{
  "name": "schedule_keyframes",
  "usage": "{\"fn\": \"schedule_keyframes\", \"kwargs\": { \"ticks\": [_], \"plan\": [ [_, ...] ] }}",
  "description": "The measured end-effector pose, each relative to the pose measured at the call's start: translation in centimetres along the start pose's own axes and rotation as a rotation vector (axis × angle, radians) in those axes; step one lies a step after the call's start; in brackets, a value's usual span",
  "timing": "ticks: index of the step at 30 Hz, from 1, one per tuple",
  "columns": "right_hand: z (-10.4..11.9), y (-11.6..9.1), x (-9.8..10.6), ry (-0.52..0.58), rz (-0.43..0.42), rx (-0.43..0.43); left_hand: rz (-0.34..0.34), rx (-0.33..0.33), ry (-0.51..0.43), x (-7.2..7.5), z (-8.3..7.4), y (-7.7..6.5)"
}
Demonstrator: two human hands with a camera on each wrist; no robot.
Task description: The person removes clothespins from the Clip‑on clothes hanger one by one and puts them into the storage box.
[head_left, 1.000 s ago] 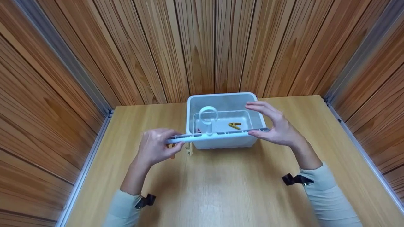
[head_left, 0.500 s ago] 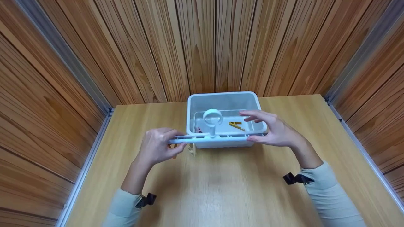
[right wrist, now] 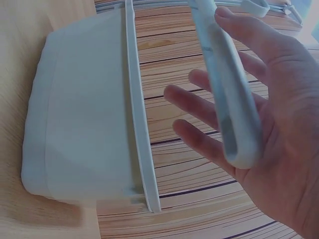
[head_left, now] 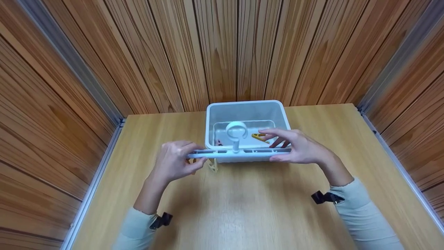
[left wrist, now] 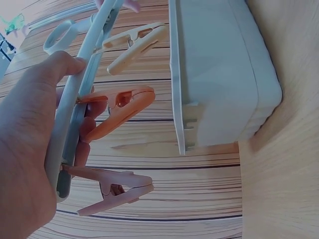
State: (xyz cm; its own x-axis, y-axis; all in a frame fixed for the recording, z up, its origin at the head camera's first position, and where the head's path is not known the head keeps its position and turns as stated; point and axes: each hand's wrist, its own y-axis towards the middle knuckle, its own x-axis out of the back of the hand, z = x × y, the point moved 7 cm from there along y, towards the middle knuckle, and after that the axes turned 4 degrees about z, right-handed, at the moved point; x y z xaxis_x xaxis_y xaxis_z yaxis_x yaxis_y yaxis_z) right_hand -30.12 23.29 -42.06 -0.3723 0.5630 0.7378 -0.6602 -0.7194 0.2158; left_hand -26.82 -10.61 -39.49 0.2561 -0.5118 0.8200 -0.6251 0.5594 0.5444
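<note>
In the head view a pale blue bar-shaped clip hanger (head_left: 239, 153) is held level over the near side of the bin, its round hook (head_left: 236, 130) pointing up. My left hand (head_left: 173, 159) grips the hanger's left end, thumb along the near edge. From the bar hang a cream clothespin (left wrist: 134, 45), an orange clothespin (left wrist: 122, 107) and a pinkish clothespin (left wrist: 114, 184) in the left wrist view. The right end lies between the thumb and spread fingers of my right hand (right wrist: 279, 99); the thumb touches the bar while the fingers stay extended behind it.
A whitish plastic bin (head_left: 246, 102) stands on the wooden table (head_left: 236, 205) near the back wall. Inside it lie a yellow clothespin (head_left: 256, 136) and a small red item (head_left: 218, 142), mostly hidden by the rim. Wood-panelled walls (head_left: 222, 52) enclose the table.
The hanger has shifted slightly right and its hook has come lower in view. My right hand's fingers have moved left and down, nearer the bar's right end. The left hand keeps its grip.
</note>
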Motion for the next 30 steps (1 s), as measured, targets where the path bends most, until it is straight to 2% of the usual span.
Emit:
{"fn": "schedule_keyframes", "kwargs": {
  "ticks": [10, 16, 25, 30],
  "plan": [
    [0.2, 0.0, -0.7, 0.01, 0.048, 0.011, -0.008, 0.001, 0.001, 0.1, -0.3, 0.1],
    [0.7, 0.0, -0.9, -0.035, 0.077, 0.01, -0.027, -0.019, 0.028, 0.2, -0.7, 0.3],
    [1.2, -0.2, -1.3, 0.017, 0.114, 0.063, -0.021, -0.01, -0.011, 0.1, -0.6, 0.2],
    [1.3, -0.3, -1.3, 0.049, 0.141, 0.05, -0.022, -0.014, -0.008, 0.3, -0.8, 0.3]
  ]
}}
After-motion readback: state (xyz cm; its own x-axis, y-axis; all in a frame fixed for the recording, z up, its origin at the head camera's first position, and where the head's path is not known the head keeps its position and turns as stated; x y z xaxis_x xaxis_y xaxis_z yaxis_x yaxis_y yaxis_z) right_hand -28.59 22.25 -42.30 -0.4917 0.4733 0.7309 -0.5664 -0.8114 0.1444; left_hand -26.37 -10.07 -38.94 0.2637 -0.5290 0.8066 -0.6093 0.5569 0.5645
